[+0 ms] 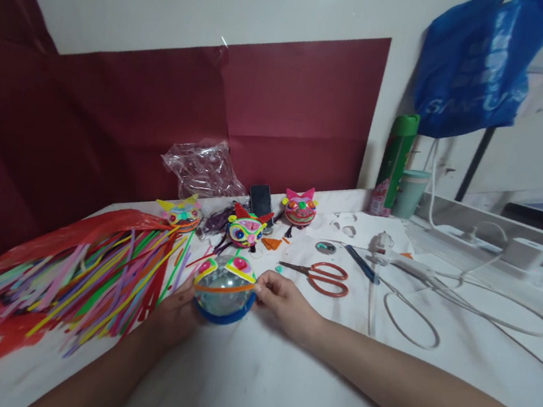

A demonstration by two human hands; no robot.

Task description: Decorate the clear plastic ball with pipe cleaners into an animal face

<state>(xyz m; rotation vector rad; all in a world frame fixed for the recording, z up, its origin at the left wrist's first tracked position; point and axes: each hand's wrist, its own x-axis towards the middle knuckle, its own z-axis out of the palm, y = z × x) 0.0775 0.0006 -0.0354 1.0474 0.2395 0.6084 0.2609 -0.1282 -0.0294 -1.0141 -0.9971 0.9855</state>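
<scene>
Midway across the desk [306,395], well forward of its back edge, a clear ball [223,302] with a blue base ring [222,318] is held between two hands. The left hand [177,308] is clamped on the ball's left side, its fingertips partly hidden; the right hand [279,298] pinches the right end of an orange strip [227,288] that crosses the ball's front. Done: two pink eyes [241,264] in yellow-edged surrounds. Apparently left: settling of the strip, then the horns and covered surfaces borne by the modelled heads [247,228] nearer the back edge; the ball's lower front is bare. To its right lie orange-handled scissors [326,279], blades apart from it. Containers: toward the desk's left edge, red plastic [119,223] lies against coloured strips [104,295]; along the back edge, a crumpled clear bag [205,171], contents indistinct; toward the back right corner, a mint cup [411,194] beside a green can [397,160], interiors unseen; above, a hanging blue bag [474,70], contents hidden.
</scene>
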